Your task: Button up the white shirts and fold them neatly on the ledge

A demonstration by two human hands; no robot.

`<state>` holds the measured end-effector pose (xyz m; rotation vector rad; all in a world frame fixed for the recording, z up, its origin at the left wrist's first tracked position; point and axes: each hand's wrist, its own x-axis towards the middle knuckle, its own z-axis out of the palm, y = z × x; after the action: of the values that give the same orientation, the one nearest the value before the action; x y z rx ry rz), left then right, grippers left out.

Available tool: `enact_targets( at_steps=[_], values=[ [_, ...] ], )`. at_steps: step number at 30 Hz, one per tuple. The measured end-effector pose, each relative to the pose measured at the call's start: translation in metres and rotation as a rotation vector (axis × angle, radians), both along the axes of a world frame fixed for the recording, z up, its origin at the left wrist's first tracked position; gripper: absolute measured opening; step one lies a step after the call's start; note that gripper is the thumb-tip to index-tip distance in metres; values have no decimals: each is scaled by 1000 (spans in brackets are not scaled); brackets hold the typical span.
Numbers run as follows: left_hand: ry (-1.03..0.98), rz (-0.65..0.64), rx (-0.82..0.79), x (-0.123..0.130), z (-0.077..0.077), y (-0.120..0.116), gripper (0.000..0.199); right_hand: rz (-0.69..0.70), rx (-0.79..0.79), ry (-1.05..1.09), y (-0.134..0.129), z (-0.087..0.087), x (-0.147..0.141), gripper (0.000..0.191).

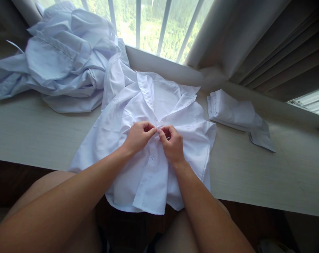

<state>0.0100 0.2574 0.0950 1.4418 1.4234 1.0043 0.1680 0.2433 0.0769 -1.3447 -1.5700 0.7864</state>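
A white button-up shirt (117, 123) lies front up on the pale ledge, collar toward the window and its hem hanging over the near edge. My left hand (140, 136) and my right hand (171, 142) meet at the front placket, below the open collar. Both are closed in a pinch on the shirt fabric, thumbs almost touching. Whatever button lies between the fingertips is hidden. Lower on the placket a small clear button (152, 158) shows. Above my hands the neckline spreads in a V.
A crumpled heap of white shirts (59, 59) fills the ledge's left side, touching the shirt. Folded white cloth (230, 109) lies at the right with a grey piece (262, 133) by it. Behind are a barred window (151, 24) and grey curtains (254, 42). The ledge (254, 179) ends before my knees.
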Motion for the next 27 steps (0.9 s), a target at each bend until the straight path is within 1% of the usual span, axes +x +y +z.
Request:
enact_targets(
  at_steps=[4, 11, 17, 27],
  values=[
    [2, -1, 7, 1, -1, -1, 23, 32, -79, 42, 1, -3, -1, 27],
    [-4, -5, 25, 2, -2, -2, 22, 45, -174, 164, 3, -1, -1, 26],
    [-15, 4, 20, 1, -2, -1, 22, 45, -190, 252, 3, 0, -3, 26],
    [-34, 7, -8, 0, -1, 0, 21, 43, -193, 276, 3, -1, -4, 27]
  ],
)
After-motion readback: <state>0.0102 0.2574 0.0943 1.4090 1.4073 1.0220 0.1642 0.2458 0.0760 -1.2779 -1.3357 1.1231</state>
